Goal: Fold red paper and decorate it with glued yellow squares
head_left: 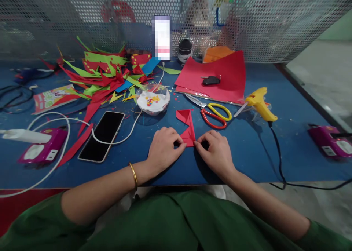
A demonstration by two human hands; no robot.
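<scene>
A small folded piece of red paper (190, 128) lies on the blue table between my hands, with a notch on its left side. My left hand (166, 144) pinches its lower left corner between thumb and fingers. At the lower right corner, the thumb and forefinger of my right hand (216, 150) are pressed together on the paper's edge. Scissors (213, 113) with one yellow and one red handle rest just beyond my right hand, blades pointing up and left. Behind them, a car key (211, 80) sits on large red sheets (220, 69).
A yellow glue gun (261, 104) lies at right, its black cord trailing over the front edge. Left stand a clear bowl (154, 100), a dark phone (101, 137) under a white cable, and a heap of paper scraps (107, 75). Perforated metal mesh (176, 8) borders the back.
</scene>
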